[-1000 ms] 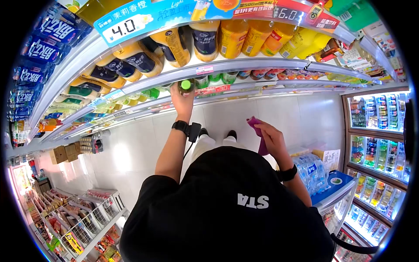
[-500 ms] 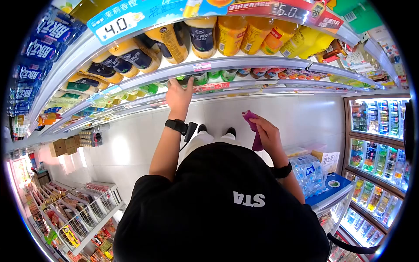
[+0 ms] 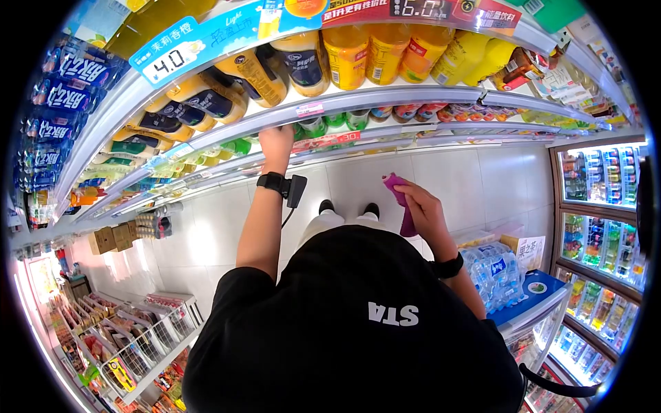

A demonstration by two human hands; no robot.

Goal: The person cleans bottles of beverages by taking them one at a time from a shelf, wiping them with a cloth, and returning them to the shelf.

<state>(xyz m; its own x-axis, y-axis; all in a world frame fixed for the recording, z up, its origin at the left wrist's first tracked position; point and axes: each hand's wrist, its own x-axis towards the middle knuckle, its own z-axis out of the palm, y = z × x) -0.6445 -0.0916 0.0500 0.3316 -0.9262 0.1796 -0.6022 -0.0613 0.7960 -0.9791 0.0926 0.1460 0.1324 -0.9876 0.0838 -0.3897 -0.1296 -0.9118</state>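
My left hand (image 3: 277, 143) reaches into a lower shelf level among green-capped bottles (image 3: 313, 127); its fingertips are hidden under the shelf edge (image 3: 330, 101), so what they touch cannot be seen. Over the floor, my right hand (image 3: 421, 206) is closed around a folded purple cloth (image 3: 407, 219), which hangs down from the fingers. Above the left hand, the upper shelf holds dark-labelled yellow bottles (image 3: 303, 63) and orange drink bottles (image 3: 345, 58). A red price strip (image 3: 327, 141) lies just right of the left hand.
Blue drink packs (image 3: 69, 100) are stacked at the far left. Wrapped water bottles (image 3: 490, 270) sit on a blue-topped stand (image 3: 530, 297) at right, near glass-door coolers (image 3: 595, 234). A wire rack (image 3: 155, 337) stands at lower left, and cardboard boxes (image 3: 113, 238) lie beyond it.
My left hand has gone deeper into the lower shelf, and its fingertips are now hidden. The right hand still holds the cloth. The view has shifted slightly.
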